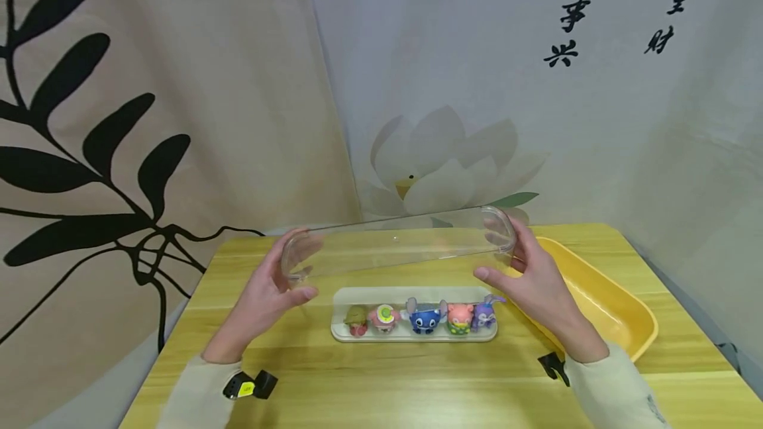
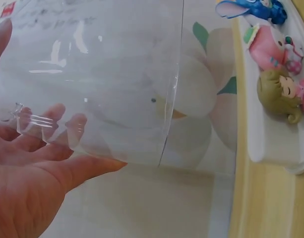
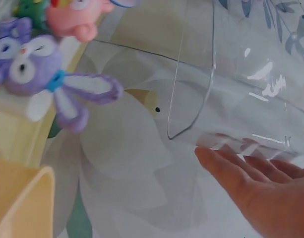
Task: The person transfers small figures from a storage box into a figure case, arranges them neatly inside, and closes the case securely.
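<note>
A long clear plastic cover point(image 1: 393, 240) with rounded ends is held up above the table, tilted so its right end is higher. My left hand point(image 1: 269, 291) grips the left end, fingers point(image 2: 47, 129) along the outer wall and thumb near the lower edge. At the other end my right hand point(image 1: 533, 277) holds the cover with its fingers point(image 3: 251, 166) against the wall. Below and nearer to me lies a white tray base point(image 1: 411, 294) bearing a row of several toy figurines, among them a blue one point(image 1: 424, 318) and a purple long-eared one point(image 1: 484, 314).
A yellow plastic tray point(image 1: 608, 296) lies on the right, partly behind my right forearm. Everything rests on a wood-grain table point(image 1: 357, 382). A printed curtain point(image 1: 238, 85) hangs behind the table's far edge.
</note>
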`<control>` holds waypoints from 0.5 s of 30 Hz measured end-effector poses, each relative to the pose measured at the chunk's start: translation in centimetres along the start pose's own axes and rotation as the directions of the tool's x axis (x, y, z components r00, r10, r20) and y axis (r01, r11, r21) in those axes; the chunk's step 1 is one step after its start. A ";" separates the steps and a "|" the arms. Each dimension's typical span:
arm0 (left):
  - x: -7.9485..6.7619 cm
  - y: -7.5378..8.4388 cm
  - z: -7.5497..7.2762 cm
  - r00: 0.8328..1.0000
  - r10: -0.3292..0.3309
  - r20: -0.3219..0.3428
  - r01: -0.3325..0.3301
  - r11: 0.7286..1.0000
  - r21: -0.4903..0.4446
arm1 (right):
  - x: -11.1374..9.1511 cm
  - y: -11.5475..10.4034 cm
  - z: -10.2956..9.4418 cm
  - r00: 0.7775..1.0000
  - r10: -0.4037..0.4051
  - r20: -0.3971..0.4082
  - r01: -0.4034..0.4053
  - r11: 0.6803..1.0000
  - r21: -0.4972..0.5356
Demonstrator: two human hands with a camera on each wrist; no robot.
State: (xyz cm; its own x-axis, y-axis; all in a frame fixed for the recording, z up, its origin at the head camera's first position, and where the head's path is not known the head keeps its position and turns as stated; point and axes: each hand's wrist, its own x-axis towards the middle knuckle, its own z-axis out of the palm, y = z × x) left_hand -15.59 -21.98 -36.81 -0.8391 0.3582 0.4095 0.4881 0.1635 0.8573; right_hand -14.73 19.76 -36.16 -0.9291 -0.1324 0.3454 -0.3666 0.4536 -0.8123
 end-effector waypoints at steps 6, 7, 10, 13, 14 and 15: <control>0.0 -0.6 1.3 1.000 0.016 0.005 -0.016 0.999 0.036 | -1.2 1.5 -0.4 1.000 -0.029 -0.008 0.030 1.000 0.007; 0.0 -0.7 1.5 1.000 0.013 0.004 -0.013 0.999 0.044 | -1.3 1.7 -0.4 0.999 -0.033 -0.005 0.033 0.999 0.011; 0.0 -1.1 2.0 1.000 -0.002 0.000 0.002 0.998 0.057 | -1.8 2.3 -0.5 0.999 -0.040 -0.001 0.040 0.999 0.011; 0.1 -1.3 2.5 1.000 -0.025 -0.001 0.025 0.998 0.061 | -2.1 2.7 -0.5 0.999 -0.036 -0.004 0.036 0.999 -0.002; 0.1 -1.4 2.6 1.000 -0.030 -0.001 0.030 0.998 0.058 | -2.2 2.8 -0.5 1.000 -0.031 -0.003 0.031 1.000 -0.004; 0.2 -1.5 2.7 0.999 -0.034 0.000 0.034 0.998 0.055 | -2.2 2.9 -0.5 1.000 -0.022 0.000 0.022 1.000 -0.006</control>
State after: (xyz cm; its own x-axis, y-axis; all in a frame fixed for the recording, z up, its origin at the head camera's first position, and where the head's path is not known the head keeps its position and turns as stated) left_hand -15.81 -19.65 -38.84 -0.8553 0.3524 0.3798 0.4717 0.2261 0.8523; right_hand -13.68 21.84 -39.04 -0.9208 -0.1422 0.3631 -0.3866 0.4555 -0.8019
